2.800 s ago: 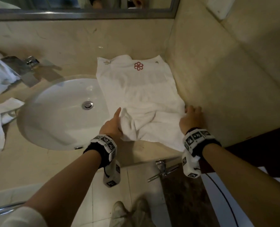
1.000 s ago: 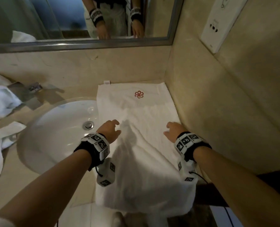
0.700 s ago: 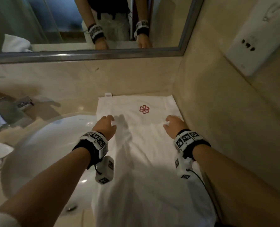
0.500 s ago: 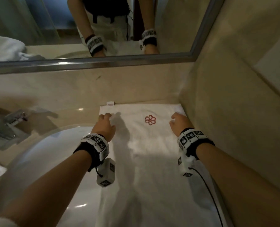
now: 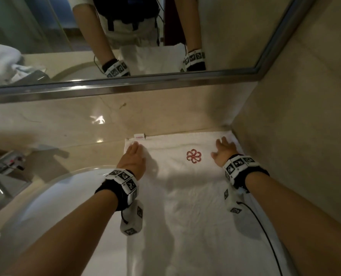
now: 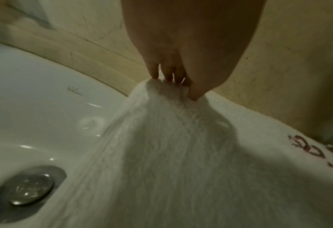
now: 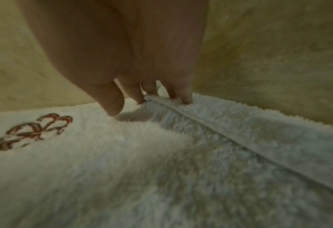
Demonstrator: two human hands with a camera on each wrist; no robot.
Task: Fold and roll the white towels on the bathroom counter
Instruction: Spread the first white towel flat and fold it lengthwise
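A white towel (image 5: 185,206) with a red flower emblem (image 5: 194,156) lies flat along the counter, right of the sink, its far edge against the back wall. My left hand (image 5: 133,154) rests flat on its far left corner, fingers straight; in the left wrist view the fingertips (image 6: 169,78) touch the towel (image 6: 181,154) at that corner. Over at the far right corner my right hand (image 5: 223,148) lies spread on the cloth. The right wrist view has its fingertips (image 7: 187,98) on the hemmed edge of the towel (image 7: 142,169), beside the emblem (image 7: 31,131).
The white basin (image 5: 46,206) with its metal drain (image 6: 29,194) lies left of the towel, which overlaps its rim. A chrome tap (image 5: 4,168) stands at the far left. The mirror (image 5: 125,36) and the side wall (image 5: 295,136) close the corner.
The crumpled near end was spread out flat. Both hands then slid away from me along the towel's two sides to its far corners, and my head leaned in over the counter.
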